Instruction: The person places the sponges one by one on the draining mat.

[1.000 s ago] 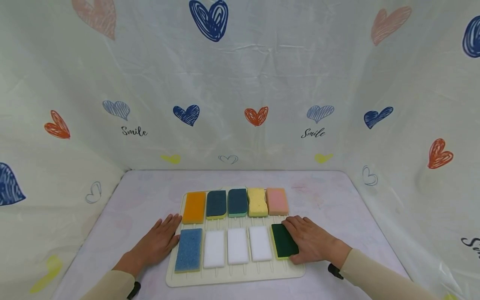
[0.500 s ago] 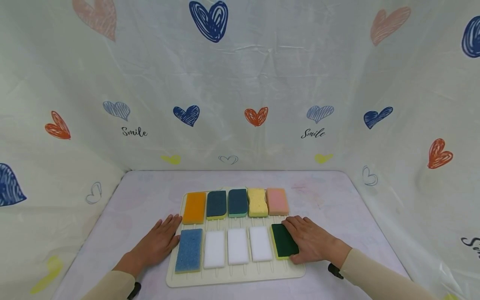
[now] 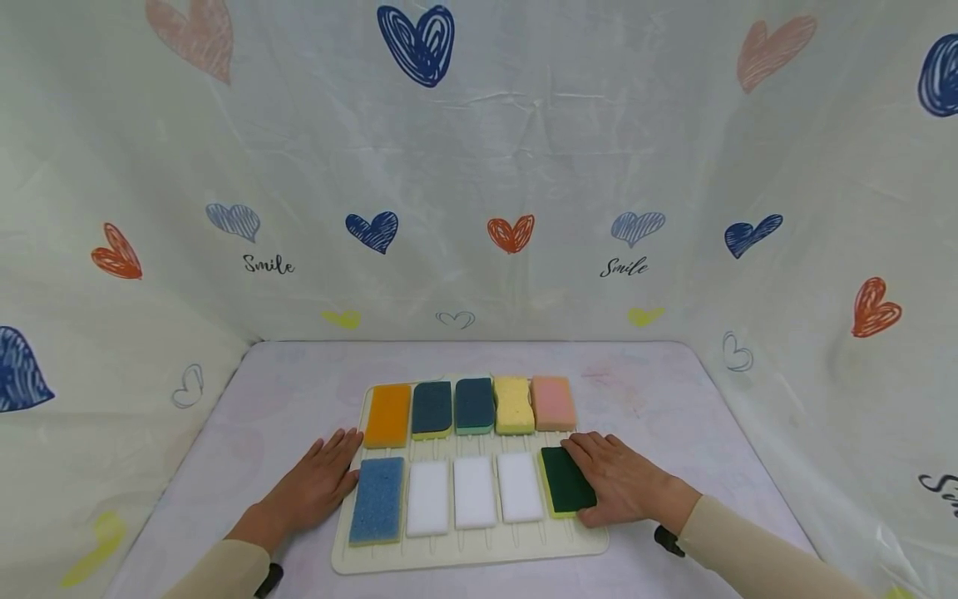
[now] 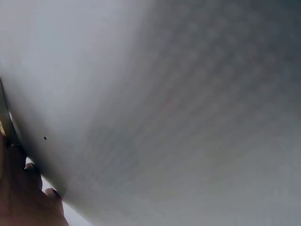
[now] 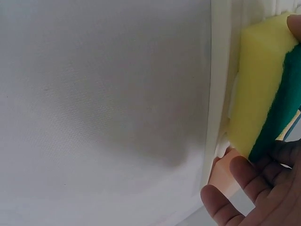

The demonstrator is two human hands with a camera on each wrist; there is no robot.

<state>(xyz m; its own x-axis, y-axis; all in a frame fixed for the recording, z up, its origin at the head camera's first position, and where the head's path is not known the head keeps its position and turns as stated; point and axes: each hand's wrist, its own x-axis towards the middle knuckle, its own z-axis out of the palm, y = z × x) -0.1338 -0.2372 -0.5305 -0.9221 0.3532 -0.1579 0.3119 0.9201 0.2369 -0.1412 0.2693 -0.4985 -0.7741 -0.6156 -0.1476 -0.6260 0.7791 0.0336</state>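
A cream ribbed tray lies on the table with two rows of sponges. My right hand holds the green-and-yellow scouring sponge at the front right, thumb at its near end and fingers at its far end. In the right wrist view that sponge's yellow side sits over the tray rim, with fingertips at the green layer. My left hand lies flat with straight fingers at the tray's left edge, beside the blue sponge. The left wrist view shows mostly blurred table and some fingers.
White sponges fill the middle of the front row. Behind them lie an orange sponge, dark blue ones, a yellow one and a pink one. A heart-printed curtain surrounds the pale table.
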